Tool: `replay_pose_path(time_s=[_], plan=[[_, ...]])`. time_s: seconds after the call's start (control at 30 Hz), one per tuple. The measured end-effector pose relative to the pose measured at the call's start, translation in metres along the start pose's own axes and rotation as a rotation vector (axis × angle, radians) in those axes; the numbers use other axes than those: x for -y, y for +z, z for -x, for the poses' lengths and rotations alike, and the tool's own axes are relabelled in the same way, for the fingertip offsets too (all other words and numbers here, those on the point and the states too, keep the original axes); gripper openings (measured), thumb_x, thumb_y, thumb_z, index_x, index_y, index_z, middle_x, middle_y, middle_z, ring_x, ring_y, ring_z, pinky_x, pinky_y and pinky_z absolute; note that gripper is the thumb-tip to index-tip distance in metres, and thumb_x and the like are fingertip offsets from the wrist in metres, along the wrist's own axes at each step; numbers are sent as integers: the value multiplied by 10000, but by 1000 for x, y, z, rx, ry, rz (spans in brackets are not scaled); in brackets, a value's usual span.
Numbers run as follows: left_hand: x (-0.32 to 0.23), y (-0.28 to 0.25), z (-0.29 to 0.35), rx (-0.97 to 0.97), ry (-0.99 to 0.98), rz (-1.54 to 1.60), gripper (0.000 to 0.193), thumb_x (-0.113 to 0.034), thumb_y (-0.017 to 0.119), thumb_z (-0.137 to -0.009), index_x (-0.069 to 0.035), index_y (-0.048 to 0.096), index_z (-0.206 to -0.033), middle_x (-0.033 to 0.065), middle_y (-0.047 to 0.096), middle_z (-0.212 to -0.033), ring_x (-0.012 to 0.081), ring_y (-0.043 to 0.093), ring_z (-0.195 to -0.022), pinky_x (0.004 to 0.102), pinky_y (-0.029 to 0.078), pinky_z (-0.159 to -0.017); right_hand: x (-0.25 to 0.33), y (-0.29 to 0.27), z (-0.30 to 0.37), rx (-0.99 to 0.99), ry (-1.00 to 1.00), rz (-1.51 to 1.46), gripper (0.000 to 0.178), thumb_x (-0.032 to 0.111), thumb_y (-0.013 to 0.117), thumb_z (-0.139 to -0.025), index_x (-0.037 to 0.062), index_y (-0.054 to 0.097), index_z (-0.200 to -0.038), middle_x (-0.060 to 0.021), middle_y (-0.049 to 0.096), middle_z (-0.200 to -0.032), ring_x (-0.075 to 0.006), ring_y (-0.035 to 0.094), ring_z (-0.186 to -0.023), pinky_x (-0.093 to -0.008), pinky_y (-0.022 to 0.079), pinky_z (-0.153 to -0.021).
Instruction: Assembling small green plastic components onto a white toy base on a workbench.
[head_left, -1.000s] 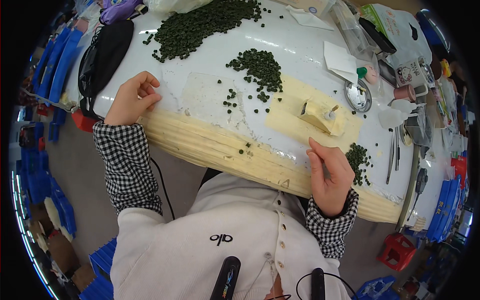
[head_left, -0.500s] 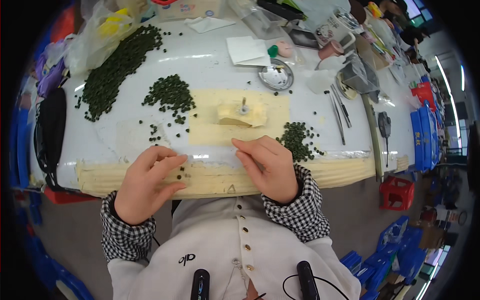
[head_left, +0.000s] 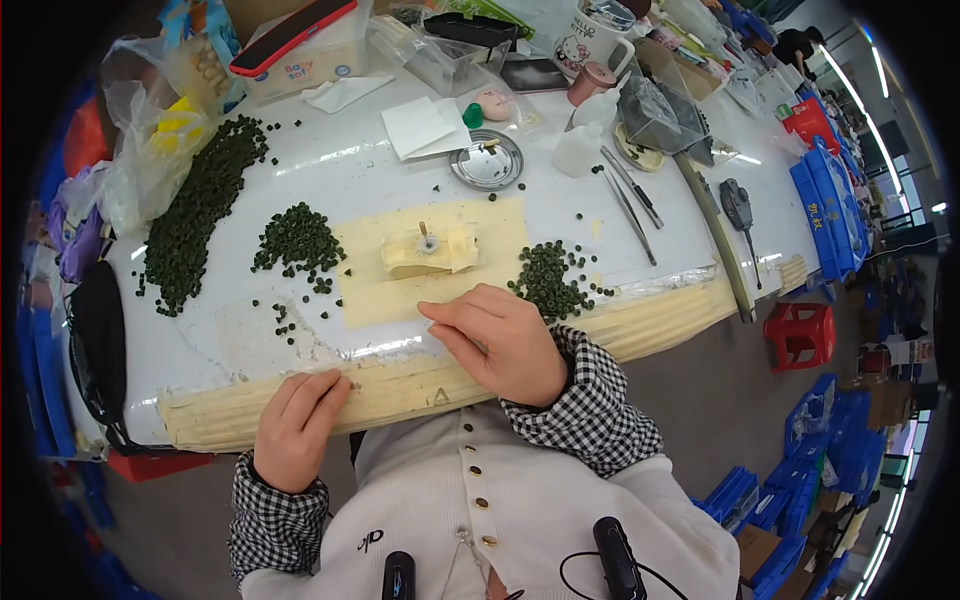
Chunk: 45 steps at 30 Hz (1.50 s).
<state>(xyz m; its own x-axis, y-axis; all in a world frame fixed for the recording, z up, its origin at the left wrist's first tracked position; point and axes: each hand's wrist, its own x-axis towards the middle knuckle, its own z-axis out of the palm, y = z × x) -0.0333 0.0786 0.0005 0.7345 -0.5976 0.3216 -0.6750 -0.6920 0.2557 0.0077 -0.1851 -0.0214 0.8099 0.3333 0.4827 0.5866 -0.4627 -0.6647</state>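
Note:
At the padded front edge of the table, my left hand point(head_left: 297, 425) has its fingertips pressed together; whatever they hold is hidden. My right hand point(head_left: 505, 340) hovers just in front of a pale yellow sheet point(head_left: 375, 310), thumb and forefinger pinched, with something too small to name at the tips. On that sheet sits a tape-covered block point(head_left: 455, 250) with an upright metal pin point(head_left: 427, 240). Beyond my right hand lies a pile of small dark green round parts point(head_left: 550, 282). A second pile point(head_left: 298, 240) of them is left of the block, with several loose ones nearby.
A larger heap of green parts point(head_left: 195, 220) stretches along the left, beside a plastic bag point(head_left: 150, 150) and a black pouch point(head_left: 97, 330). Behind the block are a round metal dish point(head_left: 487, 160) and white paper point(head_left: 422, 128). Tweezers point(head_left: 630, 218) lie right, near a long bar point(head_left: 715, 235).
My left hand's spread fingers have closed together at the table edge. My right hand stays pinched in front of the block. The whole view has shifted and tilted.

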Motion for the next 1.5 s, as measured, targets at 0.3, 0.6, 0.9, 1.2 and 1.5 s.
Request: replay_pose_path(time_s=[0.3, 0.6, 0.9, 1.2, 1.5], plan=[[31, -25, -7, -211, -106, -94, 279, 160, 624, -672, 56, 638, -930, 137, 622, -930, 284, 606, -823, 343, 506, -688, 0, -2, 0, -14, -22, -2, 205, 15, 677, -813, -17, 675, -1015, -90, 614, -735, -229, 577, -660, -314, 470, -606], [173, -39, -37, -500, -389, -151, 103, 23, 616, -854, 13, 640, -954, 99, 657, -934, 199, 634, -755, 282, 508, -685, 5, -2, -4, 4, 11, -3, 210, 18, 686, -794, -3, 675, -1003, -115, 632, -764, -259, 594, -669, -329, 490, -616], [154, -26, -29, -436, -439, -135, 160, -41, 595, -896, -13, 658, -1041, 121, 637, -1106, 287, 602, -1009, 341, 494, -849, 12, -3, -6, 36, 48, -29, 232, -19, 688, -782, -9, 683, -1014, -109, 648, -781, -241, 592, -661, -312, 479, -605], [94, 2, -29, 125, -304, 0, 1372, -696, 772, -559, 18, 62, -1491, 378, 98, -1483, 475, 99, -1414, 499, 129, -1165, 11, -1, -5, 53, 21, -18, 229, -29, 680, -789, -18, 683, -1018, -120, 647, -784, -253, 589, -663, -315, 473, -610], [132, 19, -85, 104, -48, 191, 997, -577, 699, -753, 5, 284, -1448, 214, 313, -1483, 354, 225, -1417, 459, 154, -1174, 13, -2, -5, 31, 17, -6, 230, -34, 671, -798, -28, 678, -1027, -128, 643, -785, -249, 592, -676, -307, 471, -620]])
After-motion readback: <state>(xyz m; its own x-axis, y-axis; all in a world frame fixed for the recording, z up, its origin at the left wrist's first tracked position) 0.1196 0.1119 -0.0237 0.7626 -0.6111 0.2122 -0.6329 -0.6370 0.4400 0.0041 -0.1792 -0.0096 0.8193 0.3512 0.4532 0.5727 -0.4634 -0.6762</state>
